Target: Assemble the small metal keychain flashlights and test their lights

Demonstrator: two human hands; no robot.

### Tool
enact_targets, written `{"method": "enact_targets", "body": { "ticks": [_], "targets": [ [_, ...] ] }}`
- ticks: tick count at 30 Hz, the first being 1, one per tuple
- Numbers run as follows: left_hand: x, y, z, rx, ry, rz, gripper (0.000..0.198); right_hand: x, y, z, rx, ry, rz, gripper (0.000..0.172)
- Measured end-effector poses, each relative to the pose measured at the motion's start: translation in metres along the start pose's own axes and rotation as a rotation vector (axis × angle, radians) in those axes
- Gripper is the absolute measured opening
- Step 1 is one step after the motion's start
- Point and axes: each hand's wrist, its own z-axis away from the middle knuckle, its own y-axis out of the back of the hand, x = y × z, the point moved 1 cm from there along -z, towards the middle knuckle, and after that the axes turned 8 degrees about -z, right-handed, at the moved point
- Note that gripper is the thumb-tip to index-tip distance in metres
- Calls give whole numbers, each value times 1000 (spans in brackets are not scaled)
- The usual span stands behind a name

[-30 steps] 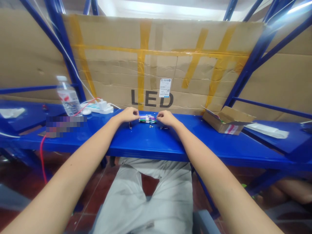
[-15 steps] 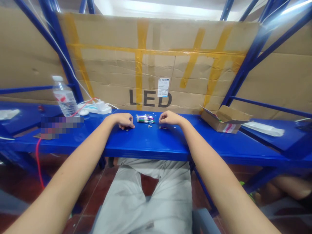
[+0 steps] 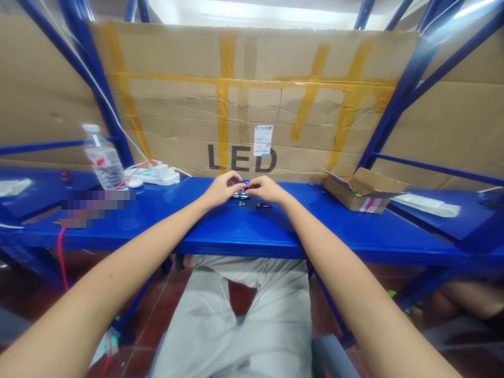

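"LED" on cardboard sheet (image 3: 252, 100), white label (image 3: 263, 140) (print seemingly unreadable)

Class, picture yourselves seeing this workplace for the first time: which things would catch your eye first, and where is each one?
Two bare arms run up the middle to the left hand and right hand, which meet over small coloured pieces on the bright blue bench. Behind them stands a taped cardboard sheet printed LED. A water bottle stands at the left, an open cardboard box at the right.
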Motion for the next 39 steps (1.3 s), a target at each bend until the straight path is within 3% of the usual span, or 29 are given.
{"method": "enact_targets", "body": {
  "ticks": [3,8,19,27,30,35,39],
  "targets": [
    [-8,-5,4,-38,-73,-240,24,8,8,-1,94,-44,-9,7],
    [-11,-12,8,-306,-186,-487,20,13,10,-2,88,-81,-67,5],
    [-6,-13,6,-339,-35,-328,12,11,7,1,-6,-67,-2,10],
    [1,-4,8,-406,-168,-327,12,10,6,1,-1,-83,82,15],
    [4,-3,10,-318,-208,-392,10,10,4,2,8,-53,140,16],
    [14,-2,11,48,-357,-434,9,6,0,3,16,71,241,21],
    [17,-6,11,102,-449,-502,7,2,-5,2,7,179,242,23]
  ]
}}
